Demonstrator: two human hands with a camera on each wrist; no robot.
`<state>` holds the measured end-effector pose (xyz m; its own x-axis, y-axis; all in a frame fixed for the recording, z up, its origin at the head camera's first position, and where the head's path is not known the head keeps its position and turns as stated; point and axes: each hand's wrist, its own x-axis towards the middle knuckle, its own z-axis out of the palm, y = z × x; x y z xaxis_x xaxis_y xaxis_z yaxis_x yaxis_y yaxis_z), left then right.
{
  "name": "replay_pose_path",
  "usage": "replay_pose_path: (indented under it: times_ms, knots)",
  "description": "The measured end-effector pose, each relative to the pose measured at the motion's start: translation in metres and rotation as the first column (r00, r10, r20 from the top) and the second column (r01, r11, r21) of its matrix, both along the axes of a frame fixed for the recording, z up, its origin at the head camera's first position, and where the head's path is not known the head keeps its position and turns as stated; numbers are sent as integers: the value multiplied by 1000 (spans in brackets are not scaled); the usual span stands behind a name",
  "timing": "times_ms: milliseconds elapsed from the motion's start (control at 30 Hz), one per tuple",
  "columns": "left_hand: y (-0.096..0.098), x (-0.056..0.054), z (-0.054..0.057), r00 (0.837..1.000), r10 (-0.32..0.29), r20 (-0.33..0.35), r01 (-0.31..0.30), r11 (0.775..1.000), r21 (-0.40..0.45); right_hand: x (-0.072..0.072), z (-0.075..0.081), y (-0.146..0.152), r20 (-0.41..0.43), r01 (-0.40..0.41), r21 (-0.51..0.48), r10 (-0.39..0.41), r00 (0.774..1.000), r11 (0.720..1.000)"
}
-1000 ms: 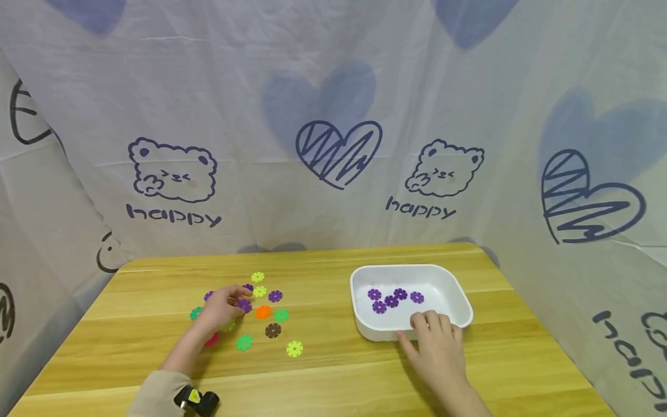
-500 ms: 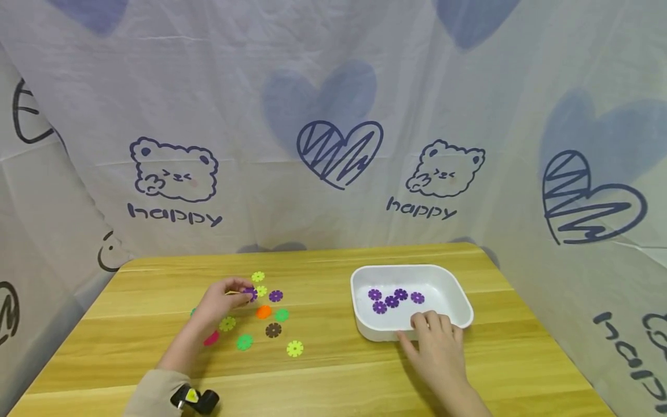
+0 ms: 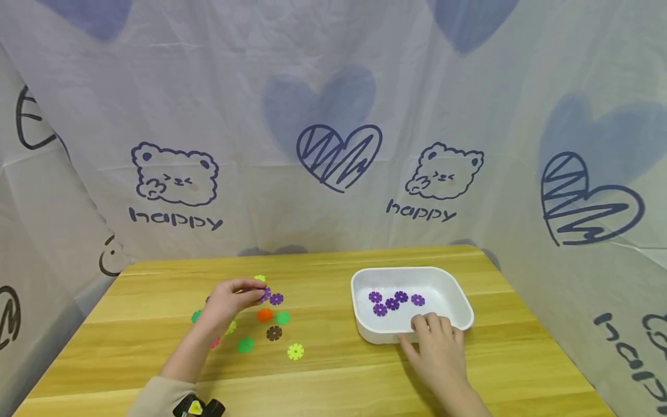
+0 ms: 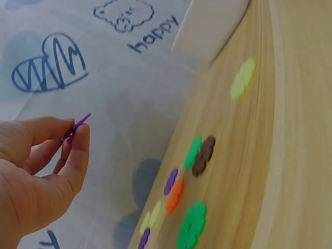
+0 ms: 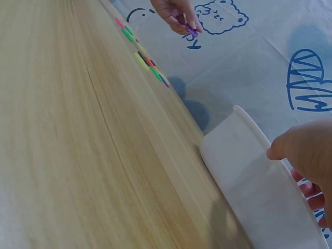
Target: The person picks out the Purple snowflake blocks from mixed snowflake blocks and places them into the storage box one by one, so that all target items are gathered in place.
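Observation:
My left hand [image 3: 229,301] pinches a purple snowflake disc [image 4: 83,120] between thumb and fingertips. The right wrist view shows this disc raised above the table. Below and around the hand lie more notched discs: an orange disc [image 3: 264,315], a brown disc [image 3: 274,333], a purple disc [image 3: 277,299], and several green and yellow ones; the forearm partly hides some. My right hand [image 3: 438,350] grips the near rim of a white plastic box [image 5: 244,171], thumb outside and fingers over the inner side. Several purple discs [image 3: 392,304] lie inside the box.
The discs and the box rest on a wood-grain table [image 3: 323,376]. Behind it hangs a pale curtain [image 3: 250,174] with printed hearts and bears, reaching down along the back edge. A yellow disc [image 3: 295,351] lies nearest the front.
My left hand has picked up a purple disc from the left group, lifted it and moved slightly to the right. My right hand has stayed on the box rim.

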<state>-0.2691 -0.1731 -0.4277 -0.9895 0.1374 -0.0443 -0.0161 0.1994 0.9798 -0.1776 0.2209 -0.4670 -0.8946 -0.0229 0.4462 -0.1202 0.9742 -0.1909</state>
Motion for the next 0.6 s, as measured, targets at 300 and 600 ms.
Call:
replay_pose_path:
  times_ms: [300,600]
  knots:
    - [30,8,8,1000,4,26,-7,995,95,1,1,0,-6,-2,-3,2,1000,1000]
    - [63,9,14,997,-73,12,71,988,136,0,2,-1,-13,-1,-4,1,1000,1000]
